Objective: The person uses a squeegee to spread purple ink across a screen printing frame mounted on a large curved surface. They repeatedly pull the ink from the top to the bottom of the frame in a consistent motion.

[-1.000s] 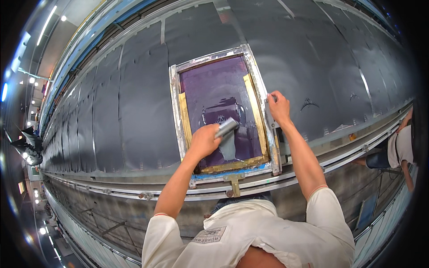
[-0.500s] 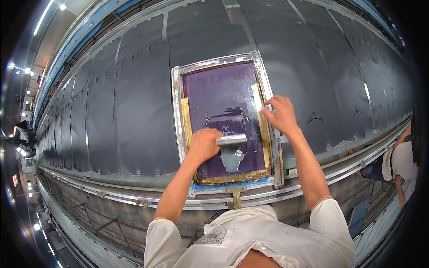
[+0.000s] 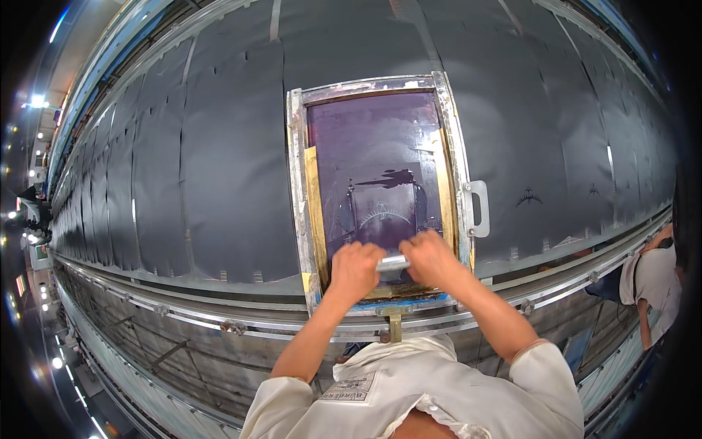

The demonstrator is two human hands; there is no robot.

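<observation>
A screen-printing frame [image 3: 297, 183] with purple mesh [image 3: 369, 135] lies on the dark fabric in front of me. Both my hands are closed on a metal squeegee [image 3: 393, 263] near the frame's near end, my left hand [image 3: 356, 272] at its left end and my right hand [image 3: 430, 257] at its right. Just beyond the squeegee an arched design [image 3: 384, 214] shows pale in the mesh. Farther up, a dark ink smear [image 3: 395, 178] crosses the mesh. The squeegee's lower edge and any ink near it are mostly hidden by my hands.
Dark fabric panels [image 3: 230, 168] cover the long table on both sides. A white handle [image 3: 479, 208] juts from the frame's right side. Dark arched prints [image 3: 528, 196] mark the fabric to the right. A metal rail [image 3: 270, 316] runs along the near edge. Another person [image 3: 651, 278] is at far right.
My right hand has left the frame's right side and taken hold of the squeegee beside my left. The squeegee has moved toward me, uncovering the arched design.
</observation>
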